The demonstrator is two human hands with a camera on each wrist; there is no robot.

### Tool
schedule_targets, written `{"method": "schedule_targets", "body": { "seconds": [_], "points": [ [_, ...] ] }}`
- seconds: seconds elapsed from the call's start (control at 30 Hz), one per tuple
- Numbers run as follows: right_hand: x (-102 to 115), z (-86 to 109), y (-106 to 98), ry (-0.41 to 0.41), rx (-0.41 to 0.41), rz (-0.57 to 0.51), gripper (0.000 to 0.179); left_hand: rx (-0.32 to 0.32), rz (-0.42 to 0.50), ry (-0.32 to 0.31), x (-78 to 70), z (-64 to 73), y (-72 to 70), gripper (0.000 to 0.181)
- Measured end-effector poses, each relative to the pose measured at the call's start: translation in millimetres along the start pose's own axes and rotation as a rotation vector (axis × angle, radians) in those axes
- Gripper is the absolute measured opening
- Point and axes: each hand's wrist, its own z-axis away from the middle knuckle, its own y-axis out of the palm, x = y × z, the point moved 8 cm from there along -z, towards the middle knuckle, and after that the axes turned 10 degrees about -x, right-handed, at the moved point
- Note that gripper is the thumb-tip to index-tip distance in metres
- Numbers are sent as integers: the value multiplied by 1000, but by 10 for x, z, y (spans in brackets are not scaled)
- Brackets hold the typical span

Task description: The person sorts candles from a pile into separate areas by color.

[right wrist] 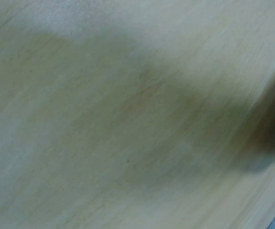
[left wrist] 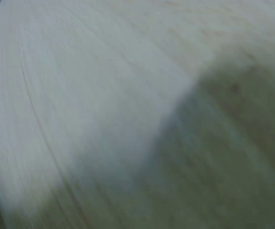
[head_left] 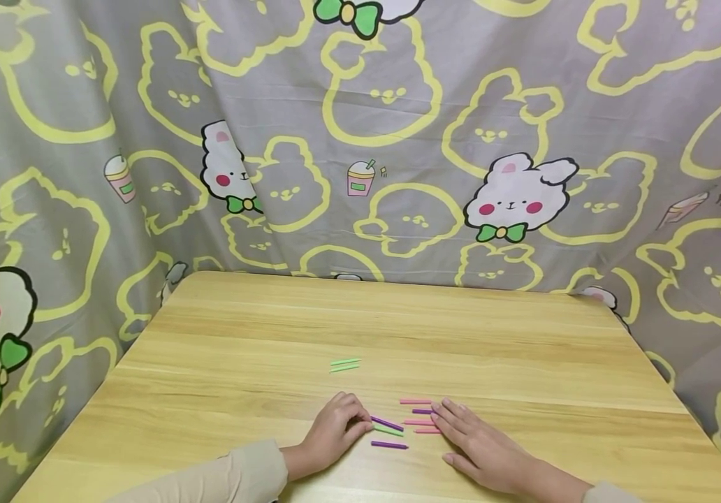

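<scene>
My left hand (head_left: 335, 429) has its thumb and index finger together at the left end of a green crayon (head_left: 388, 431), pinching it. A purple crayon (head_left: 388, 423) lies slanted just above it, its left end close to the index fingertip. Below them lies another purple crayon (head_left: 388, 445). With fingers extended, my right hand (head_left: 476, 443) rests on the table, covering the right ends of several crayons: a pink crayon (head_left: 415, 402), a purple one and more pink ones. Farther back lie two green crayons (head_left: 344, 367), side by side. Neither wrist view shows crayons.
The wooden table (head_left: 241, 335) fills the lower part of the head view. A grey curtain (head_left: 392, 230) with cartoon rabbits hangs behind it and along both sides. Blurred table surface and shadow fill most of both wrist views.
</scene>
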Motion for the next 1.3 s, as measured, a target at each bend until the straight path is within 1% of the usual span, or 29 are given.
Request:
{"method": "schedule_targets", "body": {
  "seconds": [0.2, 0.33, 0.43, 0.73, 0.8, 0.93, 1.0, 1.13, 1.3],
  "points": [
    [-2, -3, 5, 6, 9, -7, 52, 4, -6, -24, 9, -1, -9, 6],
    [-6, -2, 7, 7, 10, -14, 52, 8, 8, -47, 16, -2, -14, 6],
    [-7, -2, 8, 7, 9, -16, 52, 0, 21, -59, 21, -3, -25, 7],
    [-16, 11, 16, 15, 2, 3, 52, -27, 29, -65, 29, -5, -59, 7],
    [-21, 16, 19, 20, 4, 5, 52, -35, 19, -46, 20, -3, -68, 6],
    [-26, 18, 20, 28, 18, -8, 52, -52, -26, 30, -20, 7, -82, 6],
    [-25, 14, 18, 27, 23, -18, 52, -54, -41, 59, -33, 14, -82, 6],
    [-18, 9, 11, 22, 22, -22, 52, -46, -40, 78, -32, 28, -77, 6],
    [-19, 5, 11, 28, 23, -18, 51, -2, -16, 97, -16, 52, -68, 6]
  ]
}}
